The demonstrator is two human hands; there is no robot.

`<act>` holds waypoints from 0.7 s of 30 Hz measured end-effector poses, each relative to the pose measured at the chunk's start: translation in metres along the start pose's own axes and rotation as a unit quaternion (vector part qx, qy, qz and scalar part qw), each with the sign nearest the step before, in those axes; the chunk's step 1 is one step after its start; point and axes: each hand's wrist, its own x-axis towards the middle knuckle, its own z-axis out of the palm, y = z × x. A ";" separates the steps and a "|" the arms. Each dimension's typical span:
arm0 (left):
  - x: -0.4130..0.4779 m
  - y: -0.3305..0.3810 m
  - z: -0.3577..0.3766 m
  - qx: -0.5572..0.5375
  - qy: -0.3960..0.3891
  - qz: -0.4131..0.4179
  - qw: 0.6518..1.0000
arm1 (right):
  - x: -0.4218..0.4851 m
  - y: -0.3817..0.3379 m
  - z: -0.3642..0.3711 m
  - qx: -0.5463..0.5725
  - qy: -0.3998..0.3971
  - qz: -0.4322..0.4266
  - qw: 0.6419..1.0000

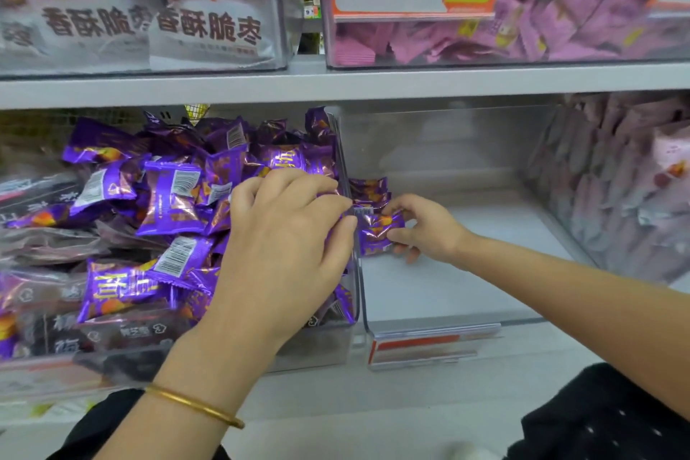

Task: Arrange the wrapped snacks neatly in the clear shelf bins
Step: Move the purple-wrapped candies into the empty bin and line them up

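Hands work on either side of a clear bin wall (356, 273). Fingers of the right hand (425, 228) pinch a purple wrapped snack (377, 231), just in front of a small stack of snacks (367, 189) against that wall. Fingers of the left hand (291, 235) curl over the heaped snacks (168, 205); whether they grip one is unclear. Risks: a nudge could topple the stack, or heaped packets could spill over the wall. Right of the fingers, the bin floor (448, 291) lies open.
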 end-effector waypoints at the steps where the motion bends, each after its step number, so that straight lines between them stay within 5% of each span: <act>1: 0.000 0.000 0.000 -0.002 0.002 -0.001 1.000 | -0.001 -0.001 0.003 0.006 -0.010 0.006 1.000; 11: 0.000 0.001 -0.001 -0.010 -0.003 -0.009 1.000 | 0.015 -0.003 0.022 -0.104 0.060 0.024 0.992; 21: 0.000 0.002 -0.004 -0.020 0.021 -0.006 1.000 | 0.017 -0.008 0.017 -0.094 -0.009 0.052 0.994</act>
